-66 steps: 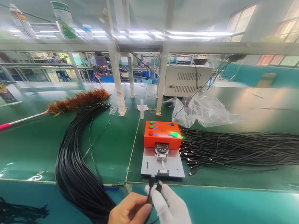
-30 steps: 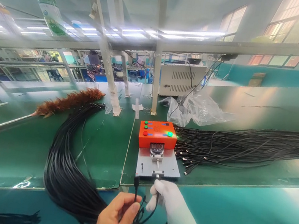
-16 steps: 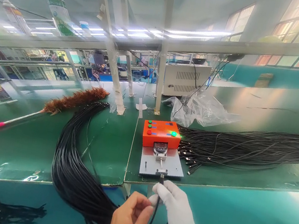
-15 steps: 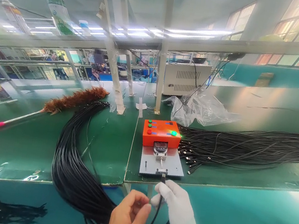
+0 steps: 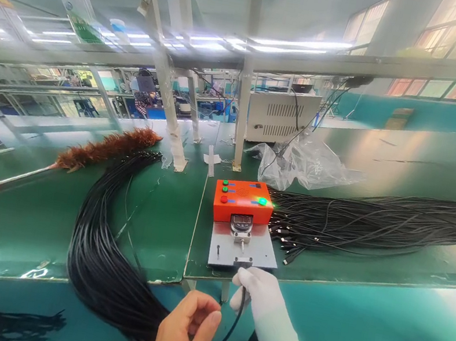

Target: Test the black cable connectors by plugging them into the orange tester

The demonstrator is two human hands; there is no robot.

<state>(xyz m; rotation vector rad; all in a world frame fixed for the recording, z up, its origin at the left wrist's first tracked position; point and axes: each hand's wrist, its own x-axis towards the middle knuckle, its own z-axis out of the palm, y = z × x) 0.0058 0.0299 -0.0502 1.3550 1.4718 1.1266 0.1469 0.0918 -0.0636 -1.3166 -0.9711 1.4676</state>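
Note:
My right hand (image 5: 260,300), in a white glove, pinches the end of a black cable (image 5: 231,333) at the front edge of a metal plate (image 5: 222,240). The connector is mostly hidden by the gloved fingers and the small block there. Bare, my left hand (image 5: 187,331) is curled below and to the left, thumb near the fingertips; whether something thin is between them cannot be made out. On the plate sits a round digital gauge (image 5: 241,223), its probe pointing to the block. Behind it is an orange box (image 5: 242,201) with a lit green button.
A thick black cable bundle (image 5: 101,254) curves off the table's left part; another (image 5: 377,223) lies at right. Behind are a red-brown duster (image 5: 108,148), clear plastic (image 5: 308,164), a metal cabinet (image 5: 281,118) and shelf posts (image 5: 247,80). A person stands far back.
My gloved hand has moved forward, bringing the cable end up to the block on the plate. My left hand has shifted slightly left in view. The whole scene has shifted a little left.

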